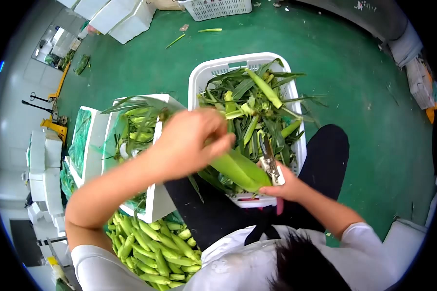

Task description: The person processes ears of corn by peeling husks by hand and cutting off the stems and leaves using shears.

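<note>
A green corn ear [240, 170] in its husk lies slantwise over the front of a white basket [193, 87]. My left hand [196, 138] is closed at the ear's upper left end, with curled, slightly blurred fingers. At the ear's lower right end, my right hand [285, 185] grips its base together with pruning shears [271, 165], whose blades point up. Leaves and cut husks [243, 92] fill the basket and hang over its rim.
White foam boxes [160, 206] with corn and green netting stand left of the basket. Below them lies a pile of trimmed corn ears [155, 250]. A yellow pallet jack [56, 127] is at the far left. Another white basket [218, 8] stands at the top.
</note>
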Demonstrator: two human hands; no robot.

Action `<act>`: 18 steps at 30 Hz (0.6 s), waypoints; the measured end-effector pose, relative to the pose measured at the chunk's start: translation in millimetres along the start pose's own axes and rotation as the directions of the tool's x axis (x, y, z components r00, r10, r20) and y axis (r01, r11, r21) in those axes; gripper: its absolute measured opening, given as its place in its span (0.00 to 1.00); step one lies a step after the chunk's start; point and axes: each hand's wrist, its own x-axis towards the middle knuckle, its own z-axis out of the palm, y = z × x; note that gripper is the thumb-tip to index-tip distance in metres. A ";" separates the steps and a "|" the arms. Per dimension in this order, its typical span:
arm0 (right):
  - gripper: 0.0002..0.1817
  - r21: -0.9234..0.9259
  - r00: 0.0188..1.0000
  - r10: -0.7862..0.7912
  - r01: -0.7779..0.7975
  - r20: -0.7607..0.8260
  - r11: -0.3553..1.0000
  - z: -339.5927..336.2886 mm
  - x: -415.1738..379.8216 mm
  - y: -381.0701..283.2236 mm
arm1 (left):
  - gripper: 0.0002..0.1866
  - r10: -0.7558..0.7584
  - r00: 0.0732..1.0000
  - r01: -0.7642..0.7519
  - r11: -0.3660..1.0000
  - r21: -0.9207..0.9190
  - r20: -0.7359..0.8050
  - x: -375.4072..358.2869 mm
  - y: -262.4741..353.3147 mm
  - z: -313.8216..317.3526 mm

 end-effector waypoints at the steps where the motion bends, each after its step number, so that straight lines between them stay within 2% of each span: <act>1: 0.35 0.096 0.996 0.050 -0.043 -0.075 0.994 7.0 -4.2 3.2 | 0.21 -0.106 0.994 0.094 0.944 -0.317 -0.020 -6.4 4.8 13.7; 2: 0.35 0.107 0.990 0.013 0.002 -0.137 0.994 12.2 -5.8 9.3 | 0.23 -0.148 0.967 0.240 0.806 -0.542 0.210 -5.6 -20.5 41.5; 3: 0.35 0.122 0.981 -0.021 0.046 -0.193 0.992 16.7 -5.0 13.9 | 0.23 -0.137 0.929 0.332 0.720 -0.610 0.345 -2.5 -44.9 68.5; 4: 0.35 0.109 0.979 -0.021 0.044 -0.201 0.993 21.1 -5.1 6.4 | 0.24 -0.241 0.959 0.265 0.577 -0.773 0.149 -2.0 -59.1 96.0; 5: 0.35 -0.011 0.979 -0.049 0.048 -0.198 0.999 22.0 -4.5 3.1 | 0.27 -0.380 0.925 0.151 0.428 -0.891 -0.026 -0.3 -70.6 118.1; 6: 0.35 -0.121 0.979 -0.073 0.050 -0.191 0.991 24.6 -4.2 2.3 | 0.31 -0.326 0.925 -0.111 0.258 -0.960 -0.195 5.2 -79.6 133.6; 7: 0.36 -0.230 0.979 -0.097 0.054 -0.179 0.972 27.9 -3.5 1.8 | 0.28 -0.342 0.856 -0.360 0.142 -0.922 -0.387 12.7 -74.1 149.0; 8: 0.36 -0.346 0.982 -0.110 0.050 -0.153 0.937 30.4 -2.7 1.3 | 0.27 -0.425 0.819 -0.406 0.045 -0.913 -0.385 21.1 -76.7 161.7; 9: 0.35 -0.288 0.988 -0.062 0.019 -0.141 0.957 33.2 -3.7 1.5 | 0.26 -0.507 0.776 -0.460 -0.049 -0.886 -0.375 26.6 -80.3 173.4; 10: 0.35 -0.231 0.992 -0.012 -0.017 -0.125 0.973 36.1 -5.7 1.8 | 0.25 -0.564 0.724 -0.506 -0.041 -0.862 -0.398 29.3 -81.6 179.7; 12: 0.34 -0.071 0.989 0.113 -0.120 -0.098 0.990 42.2 -11.7 -11.6 | 0.25 -0.522 0.799 -0.505 -0.310 -0.806 -0.300 26.7 -83.8 182.9; 13: 0.33 -0.114 0.992 0.085 -0.096 -0.099 0.989 40.5 -16.7 -13.0 | 0.25 -0.492 0.819 -0.525 -0.437 -0.731 -0.294 28.3 -80.3 180.1; 14: 0.33 -0.056 0.986 0.094 -0.103 -0.141 0.993 43.3 -21.0 -17.3 | 0.25 -0.468 0.834 -0.526 -0.514 -0.677 -0.292 30.5 -83.0 183.9; 15: 0.32 0.000 0.977 0.105 -0.107 -0.183 0.994 44.9 -23.9 -22.9 | 0.30 -0.310 0.888 -0.459 -0.586 -0.668 -0.339 30.2 -90.6 188.5; 17: 0.32 0.104 0.942 0.121 -0.093 -0.313 0.990 37.4 -21.5 -32.3 | 0.33 -0.165 0.900 -0.373 -0.770 -0.518 -0.403 34.0 -78.7 177.5; 18: 0.30 0.043 0.942 0.067 -0.057 -0.328 0.997 30.4 -14.9 -43.5 | 0.34 -0.157 0.888 -0.375 -0.792 -0.481 -0.433 34.1 -78.9 175.0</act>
